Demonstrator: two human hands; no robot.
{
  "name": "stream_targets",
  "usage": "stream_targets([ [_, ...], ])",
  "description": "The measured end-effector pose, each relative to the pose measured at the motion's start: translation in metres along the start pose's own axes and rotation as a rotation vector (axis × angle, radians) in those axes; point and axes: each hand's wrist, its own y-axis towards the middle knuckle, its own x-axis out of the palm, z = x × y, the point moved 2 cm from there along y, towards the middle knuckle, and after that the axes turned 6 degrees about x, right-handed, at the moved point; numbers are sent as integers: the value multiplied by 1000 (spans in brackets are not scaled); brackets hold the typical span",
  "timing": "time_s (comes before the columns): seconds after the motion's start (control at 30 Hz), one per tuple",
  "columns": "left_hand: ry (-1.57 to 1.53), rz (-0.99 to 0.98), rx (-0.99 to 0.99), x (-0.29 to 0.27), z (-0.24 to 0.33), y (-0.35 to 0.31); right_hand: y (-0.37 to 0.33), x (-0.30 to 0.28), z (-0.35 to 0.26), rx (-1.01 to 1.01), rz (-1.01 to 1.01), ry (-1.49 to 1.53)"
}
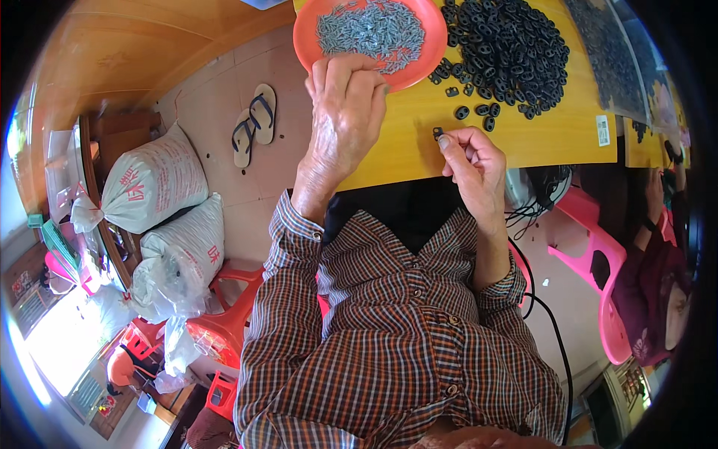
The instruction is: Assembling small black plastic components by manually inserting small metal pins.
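Note:
My left hand (345, 105) reaches over the near rim of an orange plastic plate (435, 37), back of the hand up and fingers curled downward. The plate holds a heap of small grey metal screws (372, 34). The fingertips are hidden, so whatever they pinch does not show. Further right, at the near edge of the table, my right hand (476, 161) pinches a small black plastic piece (438, 133) between thumb and forefinger. Beyond it lies a big pile of similar black two-holed pieces (512, 52), with several loose ones (462, 112) scattered on the near side.
The yellow table (419, 161) ends just before my body. A clear plastic bag of dark pieces (609, 56) lies at its right. White sacks (157, 179) and sandals (254, 126) are on the floor at left. Pink chairs (598, 262) and another person (651, 292) are at right.

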Motion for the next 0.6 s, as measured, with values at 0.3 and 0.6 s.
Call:
stream_targets([
  [0.3, -946, -69, -605, 18, 40, -20, -1, -8, 3, 54, 58, 160],
  [0.6, -1332, -38, -822, 40, 45, -25, -5, -12, 3, 10, 32, 289],
])
